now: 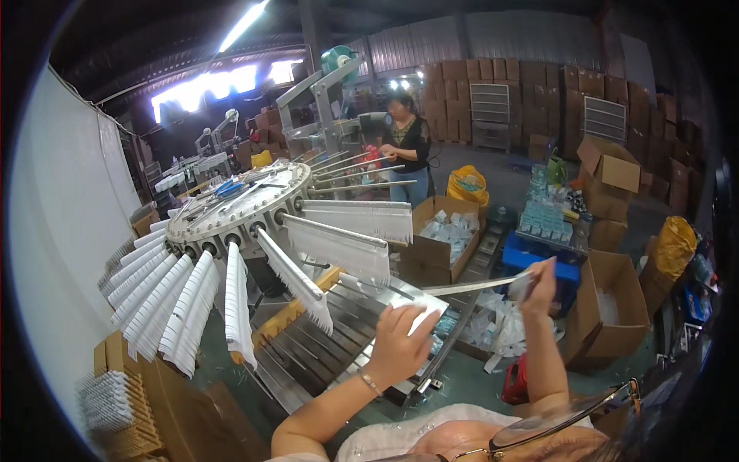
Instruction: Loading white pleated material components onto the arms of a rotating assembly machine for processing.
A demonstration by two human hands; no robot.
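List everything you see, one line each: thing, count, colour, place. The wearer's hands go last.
Rotary machine wheel: one, pale grey, left of centre
Fringed strips: many, white, on the wheel's rods
Hand tool: one, blue-handled, atop the wheel
Reel: one, green, above the machine
Tube light: one, white, ceiling
Co-worker: one, dark top, beyond the machine
Open cardboard boxes: several, brown, right side
Yellow bags: two, right side
Stacked cartons: many, brown, rear
Pale strip: one, off-white, at right hand
Flat piece: one, white, under left hand
Left hand: one, bare, lower centre
Right hand: one, bare, right of centre
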